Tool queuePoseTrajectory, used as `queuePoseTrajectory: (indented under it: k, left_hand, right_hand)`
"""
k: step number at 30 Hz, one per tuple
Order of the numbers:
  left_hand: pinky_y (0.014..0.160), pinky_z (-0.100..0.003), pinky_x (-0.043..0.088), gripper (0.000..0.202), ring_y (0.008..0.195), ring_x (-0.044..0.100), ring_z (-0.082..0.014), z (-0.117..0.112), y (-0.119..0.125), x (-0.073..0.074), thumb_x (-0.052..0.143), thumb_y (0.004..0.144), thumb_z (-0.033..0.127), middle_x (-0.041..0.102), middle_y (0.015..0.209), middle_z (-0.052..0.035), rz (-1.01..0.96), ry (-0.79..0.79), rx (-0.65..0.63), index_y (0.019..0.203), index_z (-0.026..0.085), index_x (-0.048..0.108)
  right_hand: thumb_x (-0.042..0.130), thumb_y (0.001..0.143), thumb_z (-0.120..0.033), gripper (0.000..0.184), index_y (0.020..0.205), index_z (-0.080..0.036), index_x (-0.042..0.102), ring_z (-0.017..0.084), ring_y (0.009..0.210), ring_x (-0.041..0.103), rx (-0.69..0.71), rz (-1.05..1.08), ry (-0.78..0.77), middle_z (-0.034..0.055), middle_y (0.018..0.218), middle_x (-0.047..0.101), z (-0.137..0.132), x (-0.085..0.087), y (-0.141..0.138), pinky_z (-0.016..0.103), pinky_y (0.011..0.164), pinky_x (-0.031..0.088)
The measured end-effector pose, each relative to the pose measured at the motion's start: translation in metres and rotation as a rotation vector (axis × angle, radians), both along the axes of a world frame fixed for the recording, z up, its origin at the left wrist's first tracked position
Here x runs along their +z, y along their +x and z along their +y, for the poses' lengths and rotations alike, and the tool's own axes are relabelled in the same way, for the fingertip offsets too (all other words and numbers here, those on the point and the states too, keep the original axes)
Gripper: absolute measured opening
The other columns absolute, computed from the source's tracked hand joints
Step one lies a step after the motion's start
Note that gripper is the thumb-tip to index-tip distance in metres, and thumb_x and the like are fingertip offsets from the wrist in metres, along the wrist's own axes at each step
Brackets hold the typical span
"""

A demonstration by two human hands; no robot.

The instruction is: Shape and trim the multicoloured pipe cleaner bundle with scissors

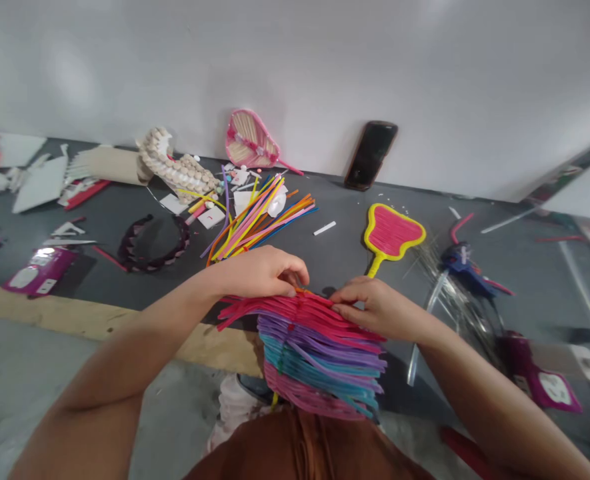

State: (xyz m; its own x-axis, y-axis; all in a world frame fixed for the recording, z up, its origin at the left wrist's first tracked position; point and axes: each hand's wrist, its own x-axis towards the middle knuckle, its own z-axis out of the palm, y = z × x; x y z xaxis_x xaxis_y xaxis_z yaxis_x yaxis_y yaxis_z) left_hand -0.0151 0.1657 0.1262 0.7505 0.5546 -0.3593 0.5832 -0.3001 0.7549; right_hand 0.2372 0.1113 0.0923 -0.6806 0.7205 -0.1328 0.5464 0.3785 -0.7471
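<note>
A panel of straws [319, 350] in bands of pink, purple and blue rests on my lap, its far edge at the table. My left hand [262, 272] is curled over the far left edge, fingertips pinching the top pink straws. My right hand [375, 308] pinches the same top row from the right. Both hands are closed on the panel.
On the dark table [335, 257] lie a loose bundle of coloured straws [257, 217], a pink and yellow straw fan [391, 233], a dark headband [152, 245], a blue glue gun [462, 263], a phone [371, 155] leaning on the wall, and scattered cardboard and packets.
</note>
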Motion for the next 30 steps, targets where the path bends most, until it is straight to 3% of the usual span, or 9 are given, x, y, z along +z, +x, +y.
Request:
queuePoseTrajectory:
  k: [5, 12, 18, 24, 30]
  left_hand:
    - [0.079, -0.021, 0.045, 0.024, 0.087, 0.070, -0.0131, -0.007, -0.002, -0.009, 0.057, 0.087, 0.017, 0.078, 0.095, 0.0022, -0.070, 0.196, -0.050, 0.098, 0.024, 0.077]
    - [0.083, -0.025, 0.044, 0.028, 0.094, 0.070, -0.0167, -0.014, 0.002, -0.009, 0.052, 0.090, 0.015, 0.079, 0.101, -0.0001, -0.005, 0.279, -0.060, 0.102, 0.023, 0.076]
    - [0.082, -0.025, 0.045, 0.027, 0.098, 0.070, -0.0178, -0.013, 0.009, -0.013, 0.054, 0.088, 0.016, 0.078, 0.105, -0.0009, 0.071, 0.287, -0.036, 0.106, 0.022, 0.074]
    - [0.078, -0.026, 0.045, 0.027, 0.093, 0.070, -0.0183, -0.015, 0.014, -0.008, 0.055, 0.088, 0.015, 0.077, 0.103, -0.0030, 0.136, 0.302, 0.015, 0.106, 0.020, 0.074]
    - [0.089, -0.036, 0.041, 0.026, 0.100, 0.063, -0.0235, -0.014, 0.011, -0.010, 0.058, 0.085, 0.014, 0.077, 0.098, -0.0047, 0.177, 0.457, -0.075, 0.102, 0.022, 0.076]
  right_hand:
    - [0.050, 0.093, -0.025, 0.027, 0.091, -0.021, 0.077, 0.014, 0.070, 0.062, -0.019, 0.016, -0.042, 0.0019, 0.079, 0.074, 0.000, -0.002, 0.001, 0.024, 0.067, 0.044]
    - [0.051, 0.092, -0.027, 0.027, 0.091, -0.022, 0.077, 0.014, 0.068, 0.063, -0.019, -0.019, -0.033, 0.0024, 0.078, 0.074, 0.001, -0.003, 0.003, 0.025, 0.065, 0.044]
    - [0.053, 0.090, -0.025, 0.027, 0.105, -0.026, 0.076, 0.016, 0.078, 0.067, -0.056, -0.069, 0.141, 0.0023, 0.089, 0.078, 0.006, -0.002, -0.008, 0.028, 0.075, 0.046]
    - [0.055, 0.094, -0.026, 0.020, 0.097, -0.022, 0.074, 0.017, 0.073, 0.064, -0.038, -0.121, 0.306, 0.0044, 0.082, 0.076, 0.013, -0.005, -0.022, 0.030, 0.075, 0.042]
    - [0.051, 0.096, -0.025, 0.019, 0.092, -0.021, 0.070, 0.017, 0.072, 0.059, -0.064, -0.120, 0.365, 0.0039, 0.077, 0.071, 0.013, -0.007, -0.023, 0.029, 0.070, 0.039]
